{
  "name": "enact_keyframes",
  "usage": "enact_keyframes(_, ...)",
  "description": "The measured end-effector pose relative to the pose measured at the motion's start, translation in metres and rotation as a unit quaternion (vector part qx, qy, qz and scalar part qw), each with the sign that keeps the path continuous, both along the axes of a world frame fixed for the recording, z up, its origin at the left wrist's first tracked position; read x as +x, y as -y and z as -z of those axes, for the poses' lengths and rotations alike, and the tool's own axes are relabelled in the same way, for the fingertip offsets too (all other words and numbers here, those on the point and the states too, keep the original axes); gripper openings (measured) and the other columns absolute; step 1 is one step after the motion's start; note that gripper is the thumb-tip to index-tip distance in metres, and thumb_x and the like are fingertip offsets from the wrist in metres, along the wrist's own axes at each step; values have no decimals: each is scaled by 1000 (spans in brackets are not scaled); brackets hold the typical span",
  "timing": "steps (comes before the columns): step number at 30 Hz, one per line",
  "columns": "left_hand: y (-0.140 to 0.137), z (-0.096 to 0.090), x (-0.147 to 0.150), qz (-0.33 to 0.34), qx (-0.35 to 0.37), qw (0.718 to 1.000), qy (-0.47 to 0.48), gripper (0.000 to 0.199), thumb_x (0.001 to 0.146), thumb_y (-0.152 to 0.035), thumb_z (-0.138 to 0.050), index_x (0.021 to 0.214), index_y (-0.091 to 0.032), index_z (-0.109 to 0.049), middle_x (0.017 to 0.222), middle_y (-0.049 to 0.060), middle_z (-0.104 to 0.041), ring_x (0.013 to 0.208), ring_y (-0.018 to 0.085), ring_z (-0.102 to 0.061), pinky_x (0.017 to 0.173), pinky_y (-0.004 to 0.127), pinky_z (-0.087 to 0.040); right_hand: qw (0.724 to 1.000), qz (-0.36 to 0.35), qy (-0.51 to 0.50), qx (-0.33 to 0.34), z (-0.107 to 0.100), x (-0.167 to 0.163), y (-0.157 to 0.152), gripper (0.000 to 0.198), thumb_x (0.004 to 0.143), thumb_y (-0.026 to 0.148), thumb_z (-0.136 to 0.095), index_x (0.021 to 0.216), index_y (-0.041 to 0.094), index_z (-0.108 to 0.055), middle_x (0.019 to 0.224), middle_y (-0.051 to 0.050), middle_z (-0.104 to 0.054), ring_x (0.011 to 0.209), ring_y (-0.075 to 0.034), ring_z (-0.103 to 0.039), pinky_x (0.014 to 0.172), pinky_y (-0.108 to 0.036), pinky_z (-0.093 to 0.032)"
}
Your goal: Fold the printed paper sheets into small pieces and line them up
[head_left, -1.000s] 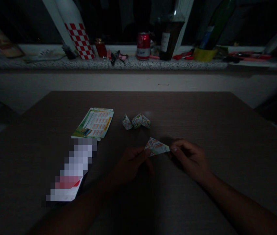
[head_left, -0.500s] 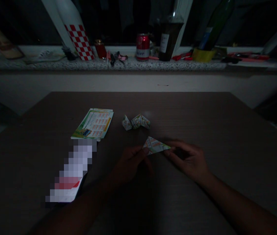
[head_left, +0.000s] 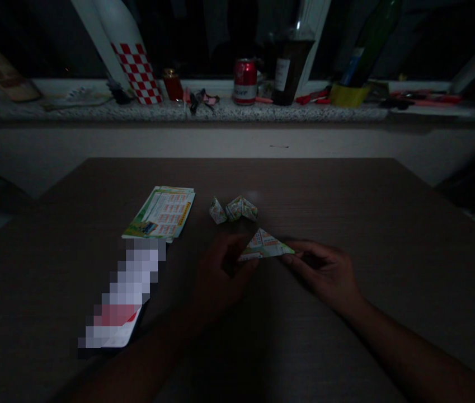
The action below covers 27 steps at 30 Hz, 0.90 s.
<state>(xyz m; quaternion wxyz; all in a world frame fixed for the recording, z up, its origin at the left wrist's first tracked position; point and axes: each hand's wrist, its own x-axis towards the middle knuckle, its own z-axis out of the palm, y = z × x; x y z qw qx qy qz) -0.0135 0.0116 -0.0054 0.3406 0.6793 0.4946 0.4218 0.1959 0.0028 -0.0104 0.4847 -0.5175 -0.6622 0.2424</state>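
A printed sheet of paper folded into a triangle [head_left: 266, 245] is held between my two hands, its peak pointing away from me. My left hand [head_left: 225, 274] has its thumb at the near left edge and its fingers around the left corner. At the right corner, my right hand [head_left: 323, 267] pinches the paper between thumb and fingers. Just beyond lie small folded paper pieces [head_left: 241, 208] with the same kind of print. A stack of calendar-printed sheets [head_left: 164, 212] rests to the left.
A phone [head_left: 122, 296] with a blurred-out screen lies left of my left forearm. Along the granite windowsill [head_left: 203, 112] at the back stand a red can [head_left: 244, 81], a checkered bottle [head_left: 136, 70], a dark bottle [head_left: 285, 73] and a yellow tape roll [head_left: 348, 94].
The left hand has shifted its hold, its thumb moving down to the near edge. The triangle has turned slightly, so more of its left side shows. The right hand keeps its pinch.
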Motion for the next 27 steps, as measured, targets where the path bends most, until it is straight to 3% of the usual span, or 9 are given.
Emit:
enact_keyframes(3, -1, -3, 0, 0, 38, 998, -45, 20, 82, -25, -65, 101, -21, -62, 95, 2, -63, 84, 15, -60, 71, 26, -48, 1000, -5, 3, 1, 1, 1, 1, 15, 77, 24, -71, 90, 19, -74, 67, 0, -71, 56, -13, -64, 55, -22, -53)
enact_keyframes(12, -1, -4, -1, 1, 58, 994, -89, 12, 87, -27, -59, 92, -18, -64, 81, 1, -63, 70, 13, -57, 62, 25, -44, 999, -29, 38, 3, 5, 2, 0, 15, 78, 25, -69, 91, 19, -73, 66, -1, -68, 56, -12, -60, 55, -23, -49)
enact_keyframes(19, 5, -1, 2, 68, 163, 972, -152, 14, 89, -29, -56, 95, -16, -60, 82, 3, -64, 74, 15, -60, 66, 27, -45, 995, -55, 22, -76, 10, 2, -1, 10, 78, 23, -65, 84, 17, -68, 63, 1, -62, 55, -12, -56, 51, -22, -44)
enact_keyframes(27, 16, -5, 4, 174, 195, 953, -151, 19, 87, -29, -58, 102, -17, -57, 89, 6, -66, 80, 18, -62, 70, 30, -47, 992, -102, 68, -20, 3, 1, -1, 9, 77, 18, -63, 84, 18, -68, 74, -1, -71, 62, -13, -64, 58, -21, -48)
